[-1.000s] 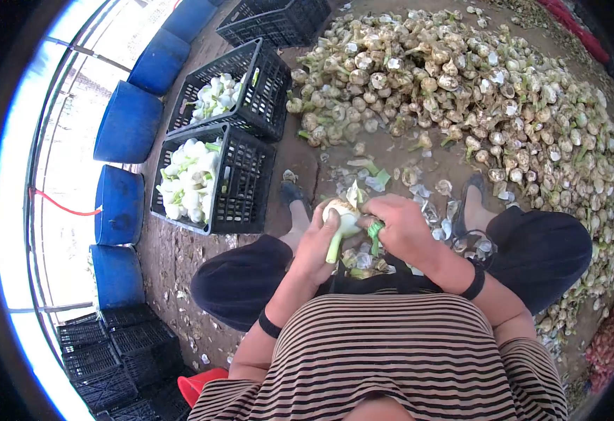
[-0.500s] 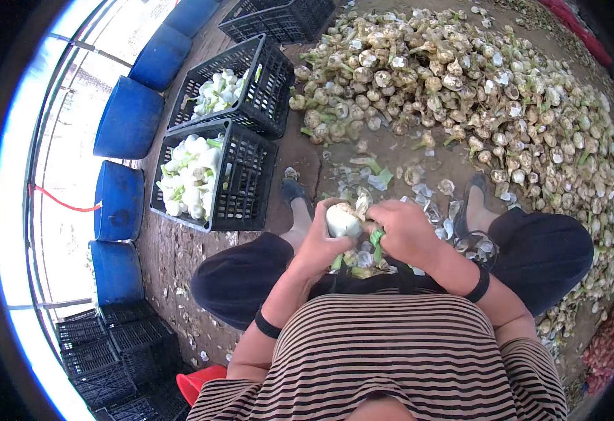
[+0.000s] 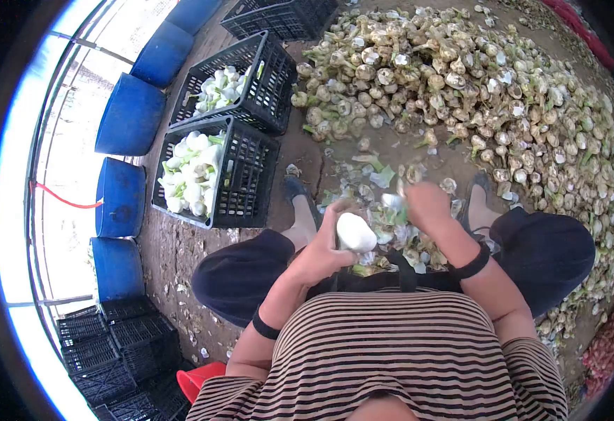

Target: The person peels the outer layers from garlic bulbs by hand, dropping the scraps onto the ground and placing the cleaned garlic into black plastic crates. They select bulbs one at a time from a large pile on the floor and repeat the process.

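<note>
A garlic bulb [image 3: 356, 233], white and smooth on the side facing up, sits in my left hand [image 3: 322, 247], which is closed around it from the left. My right hand [image 3: 429, 207] is apart from the bulb, over the littered ground to its right. Its fingers are curled and blurred by motion. A pale, smeared piece [image 3: 392, 201] shows right at its fingertips; I cannot tell what it is. Below both hands, loose garlic skins and green leaf scraps [image 3: 385, 214] cover the ground between my feet.
A large heap of unpeeled garlic [image 3: 461, 91] spreads ahead and right. At left stand a black crate [image 3: 251, 175] of white bulbs and another crate [image 3: 268, 84] behind it. Blue barrels [image 3: 121, 196] line the left side, with stacked black crates [image 3: 135, 344] nearer me.
My right hand has moved right, away from the garlic bulb. The brownish skin and green stem at the bulb are gone from it, and its white side now faces up in my left hand.
</note>
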A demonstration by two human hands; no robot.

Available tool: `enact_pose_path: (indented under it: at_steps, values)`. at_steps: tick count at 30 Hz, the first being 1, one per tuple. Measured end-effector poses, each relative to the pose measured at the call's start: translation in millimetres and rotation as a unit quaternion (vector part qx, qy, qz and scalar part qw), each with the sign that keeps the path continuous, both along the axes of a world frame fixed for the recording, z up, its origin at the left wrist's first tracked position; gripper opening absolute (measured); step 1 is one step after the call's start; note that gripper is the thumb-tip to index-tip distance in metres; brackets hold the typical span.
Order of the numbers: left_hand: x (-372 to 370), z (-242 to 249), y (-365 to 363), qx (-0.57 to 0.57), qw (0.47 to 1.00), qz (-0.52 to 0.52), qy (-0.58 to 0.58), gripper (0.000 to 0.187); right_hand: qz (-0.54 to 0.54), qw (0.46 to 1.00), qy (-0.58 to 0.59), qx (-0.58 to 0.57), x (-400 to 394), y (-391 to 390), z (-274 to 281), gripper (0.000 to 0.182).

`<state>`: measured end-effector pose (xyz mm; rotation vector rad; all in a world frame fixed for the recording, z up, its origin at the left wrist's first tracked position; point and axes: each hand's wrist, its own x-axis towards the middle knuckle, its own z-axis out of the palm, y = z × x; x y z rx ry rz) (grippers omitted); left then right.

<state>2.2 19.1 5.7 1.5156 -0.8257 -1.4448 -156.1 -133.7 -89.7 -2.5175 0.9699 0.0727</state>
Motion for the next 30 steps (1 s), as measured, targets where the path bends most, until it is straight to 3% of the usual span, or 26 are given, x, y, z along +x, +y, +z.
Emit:
enact_pose_path:
  at_steps: [1,4,6,8,9,12,14,17,18,19,21,22,24,26,27,29,30]
  values:
    - [1.8,-2.2,-0.9,-0.036,0.999,0.002,-0.004,0.08,0.021,0.993,0.112,0.017,1.2,-3.2,-2.0,0.012]
    - [6.3,-5.7,-2.9,-0.046,0.995,0.024,-0.089,0.077,0.045,0.984,0.129,0.114,1.0,12.6,-2.4,0.011]
    - [11.7,-6.3,-6.2,0.008,0.984,0.149,0.096,0.078,0.146,0.974,0.131,0.115,5.6,19.3,-19.7,0.012]
    - [37.1,-10.6,-10.8,-0.039,0.94,0.282,0.189,0.066,0.124,0.986,0.045,0.104,-0.4,39.9,-58.7,0.013]
    - [58.7,-5.7,-10.7,-0.076,0.89,0.332,0.304,0.055,0.137,0.977,0.091,0.133,-0.2,40.1,-62.9,0.014]
    - [128.1,14.8,-18.8,-0.279,0.781,0.503,0.242,0.045,0.152,0.955,0.176,0.186,2.5,35.8,-88.7,0.014]
    - [160.1,27.4,-15.6,-0.306,0.717,0.522,0.346,0.049,0.116,0.964,0.164,0.174,4.0,26.7,-122.6,0.015]
    - [164.8,2.8,-20.1,-0.2,0.679,0.601,0.37,0.047,-0.016,0.986,0.116,0.123,13.3,-12.0,-132.6,0.017]
    - [149.9,-16.8,-21.5,-0.153,0.718,0.597,0.323,0.037,-0.074,0.983,0.122,0.113,19.0,-28.5,-138.6,0.018]
    - [130.5,-30.0,-20.1,-0.098,0.794,0.515,0.307,0.027,-0.13,0.978,0.129,0.104,23.2,-44.2,-145.7,0.02]
    - [94.0,-56.6,-30.1,-0.004,0.831,0.452,0.323,0.022,-0.245,0.963,0.052,0.096,24.9,-67.2,-148.4,0.02]
    - [79.1,-65.0,-37.5,0.008,0.845,0.385,0.37,0.024,-0.227,0.973,0.016,0.032,26.4,-73.2,-161.6,0.021]
    - [59.3,-75.7,-47.4,0.056,0.883,0.335,0.324,0.032,-0.185,0.976,-0.065,-0.095,31.3,-81.4,-198.1,0.022]
    - [50.3,-81.0,-55.3,0.127,0.92,0.278,0.246,0.038,-0.164,0.977,-0.138,-0.019,28.8,-82.7,-213.8,0.026]
    - [51.0,-89.4,-53.7,0.123,0.925,0.237,0.27,0.043,-0.149,0.972,-0.179,0.02,33.0,-81.9,-218.3,0.028]
    - [45.2,-99.3,-54.3,0.168,0.92,0.248,0.254,0.045,-0.14,0.983,-0.066,0.102,45.7,-78.0,-221.7,0.036]
    - [42.9,-108.0,-55.8,0.197,0.945,0.226,0.132,0.046,-0.104,0.974,-0.086,0.182,53.6,-70.6,-193.6,0.036]
